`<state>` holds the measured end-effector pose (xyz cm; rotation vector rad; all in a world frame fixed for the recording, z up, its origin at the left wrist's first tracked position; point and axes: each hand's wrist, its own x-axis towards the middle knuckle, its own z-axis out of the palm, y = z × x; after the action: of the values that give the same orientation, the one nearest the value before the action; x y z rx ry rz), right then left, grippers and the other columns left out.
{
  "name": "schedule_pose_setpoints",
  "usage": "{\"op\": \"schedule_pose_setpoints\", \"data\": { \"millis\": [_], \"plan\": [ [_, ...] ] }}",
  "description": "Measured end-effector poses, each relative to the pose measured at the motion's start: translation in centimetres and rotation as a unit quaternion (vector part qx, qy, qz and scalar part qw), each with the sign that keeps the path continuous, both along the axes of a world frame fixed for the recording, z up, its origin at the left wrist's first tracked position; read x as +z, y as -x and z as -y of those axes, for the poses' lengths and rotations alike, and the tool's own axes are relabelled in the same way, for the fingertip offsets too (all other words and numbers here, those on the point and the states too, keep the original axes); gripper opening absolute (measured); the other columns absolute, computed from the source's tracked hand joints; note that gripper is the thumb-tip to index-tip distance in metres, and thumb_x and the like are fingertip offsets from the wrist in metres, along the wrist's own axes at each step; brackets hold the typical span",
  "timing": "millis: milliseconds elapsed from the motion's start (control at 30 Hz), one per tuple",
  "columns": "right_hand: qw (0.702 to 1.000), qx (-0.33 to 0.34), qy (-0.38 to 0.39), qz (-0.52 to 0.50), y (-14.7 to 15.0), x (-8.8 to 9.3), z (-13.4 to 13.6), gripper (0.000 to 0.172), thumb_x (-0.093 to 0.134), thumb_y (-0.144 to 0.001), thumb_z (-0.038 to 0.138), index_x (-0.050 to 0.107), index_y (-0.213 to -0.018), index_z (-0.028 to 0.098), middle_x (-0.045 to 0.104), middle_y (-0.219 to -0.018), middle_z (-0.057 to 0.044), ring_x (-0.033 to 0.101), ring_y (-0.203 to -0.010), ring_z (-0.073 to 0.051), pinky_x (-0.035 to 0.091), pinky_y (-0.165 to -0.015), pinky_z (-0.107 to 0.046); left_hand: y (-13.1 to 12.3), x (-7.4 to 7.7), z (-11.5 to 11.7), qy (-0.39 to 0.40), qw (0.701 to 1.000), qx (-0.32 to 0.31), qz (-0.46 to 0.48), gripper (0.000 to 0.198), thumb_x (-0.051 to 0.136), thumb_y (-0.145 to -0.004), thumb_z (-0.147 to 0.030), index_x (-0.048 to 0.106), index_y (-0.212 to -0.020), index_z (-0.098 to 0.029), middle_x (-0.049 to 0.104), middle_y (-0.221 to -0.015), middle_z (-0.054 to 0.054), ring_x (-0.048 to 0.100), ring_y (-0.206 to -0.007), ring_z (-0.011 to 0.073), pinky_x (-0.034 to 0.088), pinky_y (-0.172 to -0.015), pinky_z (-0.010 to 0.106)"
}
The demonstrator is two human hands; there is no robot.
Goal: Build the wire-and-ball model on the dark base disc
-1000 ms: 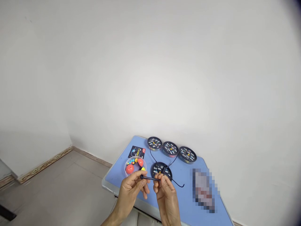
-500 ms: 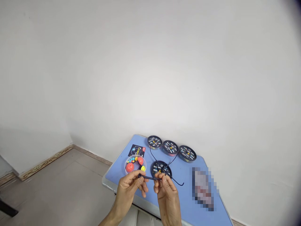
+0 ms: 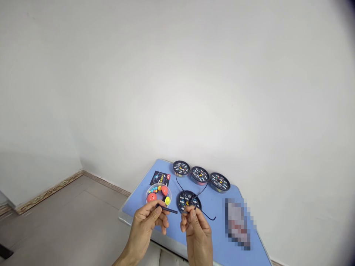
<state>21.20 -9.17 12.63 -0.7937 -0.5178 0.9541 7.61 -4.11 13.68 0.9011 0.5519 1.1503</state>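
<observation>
My left hand [image 3: 146, 223] pinches a short black rod [image 3: 168, 209] above the near edge of the blue table [image 3: 216, 229]. My right hand [image 3: 195, 225] is closed on the hub of a black wire frame [image 3: 194, 199], whose thin curved arms spread over a round black lid [image 3: 189, 201]. The rod's right tip is a small gap away from my right fingers. A clear round tub [image 3: 158, 195] holding red, yellow and several small coloured balls sits just beyond my left hand.
Three round black-lidded tins [image 3: 199, 174] line the far edge of the table by the white wall. A black printed card [image 3: 160, 178] lies behind the tub. A blurred-out object [image 3: 238, 223] rests at the table's right. Tiled floor lies to the left.
The rod bridged both hands before; now my left hand has drawn it leftward, free of my right fingers. Both hands have shifted slightly left and down.
</observation>
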Motion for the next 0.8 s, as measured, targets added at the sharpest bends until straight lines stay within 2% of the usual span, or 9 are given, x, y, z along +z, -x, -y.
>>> {"op": "schedule_pose_setpoints", "data": {
  "millis": [133, 233, 400, 500, 633, 800],
  "plan": [
    [0.996, -0.026, -0.002, 0.084, -0.1, -0.5, 0.4, 0.027, 0.075, -0.078, 0.045, 0.072, -0.085, 0.019, 0.062, -0.064, 0.000, 0.053, -0.057, -0.011, 0.044, -0.055, -0.023, 0.0, -0.1, 0.1, 0.002, 1.000, -0.001, 0.004, 0.027, 0.078, -0.075, -0.039, 0.072, -0.086, -0.016, 0.066, -0.069, 0.003, 0.061, -0.055, 0.0150, 0.048, -0.045, 0.024],
    [0.990, -0.056, -0.001, 0.126, -0.1, -0.8, 0.7, 0.027, 0.077, -0.076, 0.043, 0.072, -0.086, 0.018, 0.063, -0.063, 0.000, 0.054, -0.055, -0.012, 0.046, -0.054, -0.024, 0.0, -0.3, 0.0, -0.014, 1.000, 0.008, -0.002, 0.026, 0.077, -0.077, -0.039, 0.073, -0.087, -0.015, 0.067, -0.069, 0.004, 0.063, -0.055, 0.0158, 0.050, -0.045, 0.025],
    [0.982, -0.135, 0.019, 0.131, 0.5, -0.7, 1.2, 0.030, 0.078, -0.074, 0.043, 0.070, -0.086, 0.017, 0.059, -0.059, 0.002, 0.052, -0.052, -0.012, 0.044, -0.051, -0.025, 0.1, -0.4, 0.3, -0.064, 0.997, 0.034, -0.031, 0.029, 0.076, -0.076, -0.041, 0.073, -0.087, -0.014, 0.069, -0.065, 0.004, 0.063, -0.050, 0.0159, 0.052, -0.046, 0.027],
    [0.979, -0.159, 0.021, 0.129, 0.6, -0.8, 1.5, 0.032, 0.078, -0.073, 0.044, 0.069, -0.089, 0.017, 0.058, -0.056, 0.004, 0.050, -0.050, -0.011, 0.042, -0.050, -0.024, 0.1, -0.2, 0.7, -0.080, 0.995, 0.033, -0.047, 0.031, 0.075, -0.076, -0.043, 0.073, -0.087, -0.014, 0.070, -0.061, 0.005, 0.062, -0.047, 0.0160, 0.053, -0.047, 0.028],
    [0.974, -0.173, 0.019, 0.142, 0.6, -0.5, 1.8, 0.035, 0.077, -0.074, 0.046, 0.070, -0.091, 0.017, 0.057, -0.056, 0.004, 0.050, -0.049, -0.011, 0.041, -0.049, -0.024, 0.2, -0.2, 0.8, -0.062, 0.997, 0.027, -0.042, 0.032, 0.074, -0.078, -0.043, 0.073, -0.089, -0.014, 0.070, -0.063, 0.005, 0.063, -0.050, 0.0174, 0.052, -0.047, 0.029],
    [0.969, -0.177, 0.008, 0.175, 1.1, 0.8, 2.2, 0.027, 0.074, -0.077, 0.045, 0.071, -0.083, 0.019, 0.058, -0.058, 0.002, 0.050, -0.049, -0.012, 0.044, -0.050, -0.026, 0.4, 0.0, 0.7, -0.016, 1.000, 0.015, -0.017, 0.029, 0.075, -0.077, -0.041, 0.073, -0.089, -0.014, 0.069, -0.069, 0.005, 0.062, -0.053, 0.0160, 0.050, -0.046, 0.026]
  ]
}}
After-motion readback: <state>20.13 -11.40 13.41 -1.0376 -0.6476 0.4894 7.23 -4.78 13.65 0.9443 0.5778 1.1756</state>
